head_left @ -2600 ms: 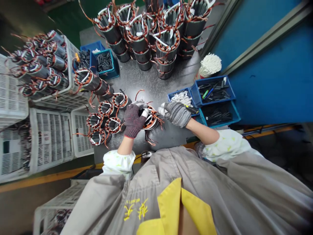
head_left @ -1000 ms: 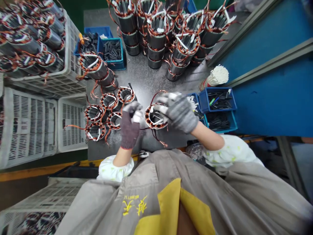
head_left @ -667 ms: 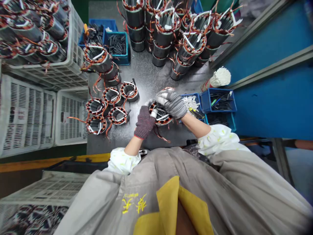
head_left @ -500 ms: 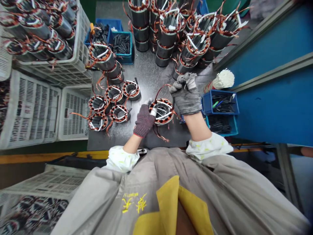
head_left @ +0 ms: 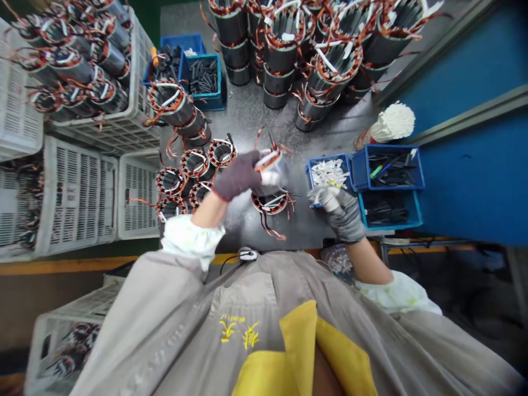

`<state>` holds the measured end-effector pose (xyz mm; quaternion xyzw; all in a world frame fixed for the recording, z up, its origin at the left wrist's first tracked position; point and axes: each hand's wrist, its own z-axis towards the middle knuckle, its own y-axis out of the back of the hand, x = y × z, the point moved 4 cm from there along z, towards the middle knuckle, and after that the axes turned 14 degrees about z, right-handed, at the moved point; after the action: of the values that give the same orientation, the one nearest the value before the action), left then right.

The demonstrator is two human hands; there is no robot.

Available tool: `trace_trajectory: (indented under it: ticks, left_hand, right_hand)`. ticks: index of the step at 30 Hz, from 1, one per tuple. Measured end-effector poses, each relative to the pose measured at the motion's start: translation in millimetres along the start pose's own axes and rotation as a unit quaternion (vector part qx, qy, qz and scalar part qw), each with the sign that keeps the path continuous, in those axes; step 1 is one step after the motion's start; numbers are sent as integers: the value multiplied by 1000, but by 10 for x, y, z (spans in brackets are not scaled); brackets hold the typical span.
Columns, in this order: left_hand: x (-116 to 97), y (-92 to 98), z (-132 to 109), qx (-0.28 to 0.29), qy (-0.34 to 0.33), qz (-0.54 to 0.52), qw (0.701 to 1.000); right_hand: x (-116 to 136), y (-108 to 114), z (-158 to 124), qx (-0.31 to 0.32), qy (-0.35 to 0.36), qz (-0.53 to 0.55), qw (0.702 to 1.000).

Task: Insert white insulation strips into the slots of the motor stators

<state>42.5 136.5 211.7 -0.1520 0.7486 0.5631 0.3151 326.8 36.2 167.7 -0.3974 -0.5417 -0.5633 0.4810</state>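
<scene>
A small stator (head_left: 272,202) with copper windings and white sleeving lies on the dark bench in front of me. My left hand (head_left: 238,176), in a dark maroon glove, reaches across above it and is closed on a blurred bundle of copper leads (head_left: 269,157) that rises from the stator. My right hand (head_left: 343,213), in a grey glove, is to the right of the stator, beside a blue bin of white pieces (head_left: 329,171). Its fingers are curled; what they pinch is too small to make out.
Several finished small stators (head_left: 193,170) sit left of my hands. Tall stacked stators (head_left: 297,49) fill the bench's far side. Blue bins of black sleeves (head_left: 390,170) line the right edge, next to a bundle of white sticks (head_left: 394,122). White crates (head_left: 78,187) holding stators stand at the left.
My right hand let go of the raised lead and dropped back to the right, near the blue bin. My left hand rose and reached across over the stator, taking the leads.
</scene>
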Motion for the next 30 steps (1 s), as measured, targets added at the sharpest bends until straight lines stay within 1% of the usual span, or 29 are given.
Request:
trace_trajectory:
  ticks: [1,2,3,5,7,8,9,10,11,12,13,14,16,17,18,19,20,21,22,23,24,25,26,27,28,29,30]
  left_hand:
    - [79,38,207,13,16,-12,1000]
    - [140,35,412,20,32,2,999]
    - [185,-11,604,24,43,40,998]
    - [246,-204,919,33,56,157,985]
    - [320,-461,1116,68,59,275,957]
    - [374,-573,1167,90,61,313,943]
    - [438,-650,1184,109,62,336,933]
    - [506,-683,1166,120,65,349,927]
    - [568,-665,1114,117,68,350,927]
    - [616,-599,1024,95,69,339,933]
    - [643,-494,891,57,68,318,944]
    - [645,-368,713,7,65,288,955]
    - [573,-154,235,-81,55,211,973]
    - [509,-118,-38,-92,56,181,978]
    - [433,-151,-312,-70,65,166,982]
    - [353,-249,-571,-24,84,165,982]
    - [273,-401,-805,36,107,171,979]
    - [192,-583,-1002,92,123,177,972]
    - [119,-769,-1150,132,134,187,964]
    - [66,-941,-1248,157,142,196,957]
    - [37,-1085,-1303,171,149,206,952]
    - [37,-1191,-1325,176,155,217,948]
    - [65,-1256,-1330,179,160,227,944]
    - [113,-1282,-1331,186,161,235,940]
    - [173,-1272,-1337,193,159,237,939]
    - [238,-1231,-1351,196,156,232,940]
    - [300,-1165,-1371,188,153,219,945]
  right_hand:
    - [42,-117,-59,24,9,-17,1000]
    - [83,-263,-92,60,18,-49,997]
    - [114,-423,-101,104,24,-91,990]
    - [142,-726,-62,192,22,-191,962]
    - [140,-929,27,256,6,-272,928]
    - [140,-989,82,280,0,-303,911]
    - [141,-1027,141,303,-3,-327,895]
    - [145,-1053,202,327,-1,-345,880]
    - [150,-1071,265,353,4,-355,865]
    - [151,-1088,329,382,10,-360,851]
    - [147,-1105,396,408,16,-360,839]
    - [138,-1126,462,433,22,-358,827]
    - [109,-1179,584,478,47,-350,804]
    - [90,-1207,636,494,67,-348,794]
    - [67,-1233,675,509,91,-347,783]
    - [44,-1255,701,522,118,-342,772]
    - [19,-1268,717,532,143,-331,766]
    - [-8,-1271,726,537,160,-313,767]
    - [-34,-1264,737,533,163,-286,779]
    - [-59,-1246,755,519,153,-251,802]
    - [-83,-1214,786,487,128,-211,838]
    - [-108,-1168,825,443,93,-172,875]
    - [-129,-1115,861,397,58,-138,906]
    - [-140,-1065,885,366,36,-117,923]
    - [-136,-1030,893,362,34,-112,925]
    - [-118,-1013,883,386,53,-126,912]
    - [-92,-1011,858,429,91,-153,886]
